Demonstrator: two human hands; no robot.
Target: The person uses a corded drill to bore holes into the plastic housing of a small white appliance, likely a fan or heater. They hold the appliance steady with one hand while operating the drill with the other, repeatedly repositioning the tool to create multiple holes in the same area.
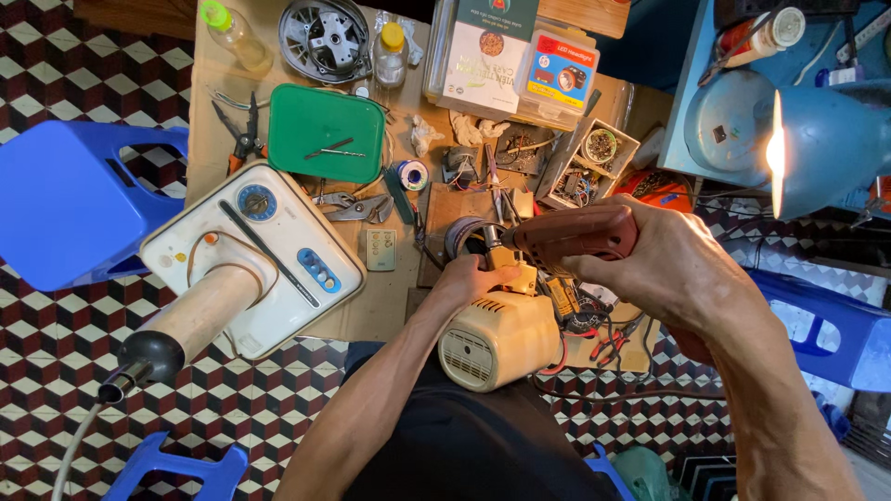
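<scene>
Clamped around the drill (575, 234), the right hand (668, 264) aims its bit down; the left hand (478, 276) grips the motor (498, 339) on the lap (fingers near the bit). A slip could nick them.

motor housing (498, 339): cream plastic, matt | drill (577, 233): reddish plastic, dull

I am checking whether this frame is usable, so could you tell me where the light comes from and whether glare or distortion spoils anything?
Head view: a lit blue desk lamp at the right edge burns out to white glare at its rim; warm light falls on the right hand gripping the reddish drill; the left hand and cream motor housing stay sharp; wide-angle bending shows at the edges, where the blue stool looks stretched.
</scene>
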